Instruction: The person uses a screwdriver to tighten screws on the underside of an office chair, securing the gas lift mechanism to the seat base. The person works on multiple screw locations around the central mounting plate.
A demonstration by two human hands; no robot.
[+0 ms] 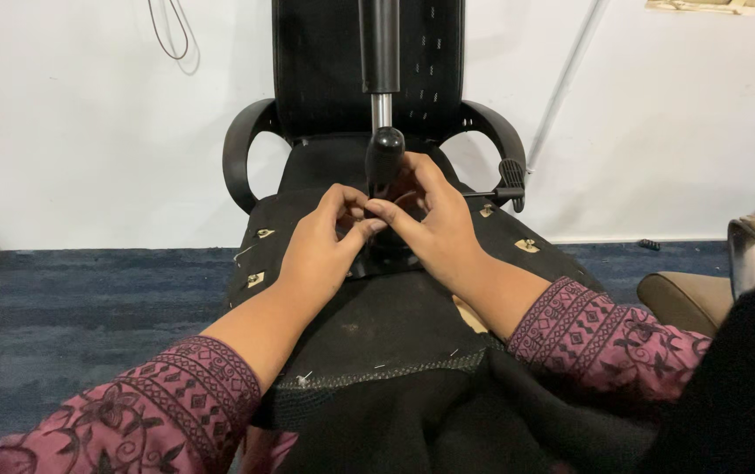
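1. At the middle of the upturned seat, the left hand (320, 246) and right hand (434, 224) meet, their fingertips touching at the foot of the black gas-lift cylinder with a silver rod (383, 96).
2. Left grip: thumb and forefinger pressed together, pinching something too small to tell.
3. Right grip: fingers curled close about the same spot beside the black rounded cylinder base (384, 158); what they pinch cannot be told.
4. Both hands rest on the black metal mechanism plate (377, 263) of the overturned black office chair (368, 325).
5. Curved black plastic armrests (241, 154) flank it; a black lever handle (511, 180) juts just right.
6. Dark blue carpeted floor (61, 307) lies beneath, a white wall (70, 114) behind.
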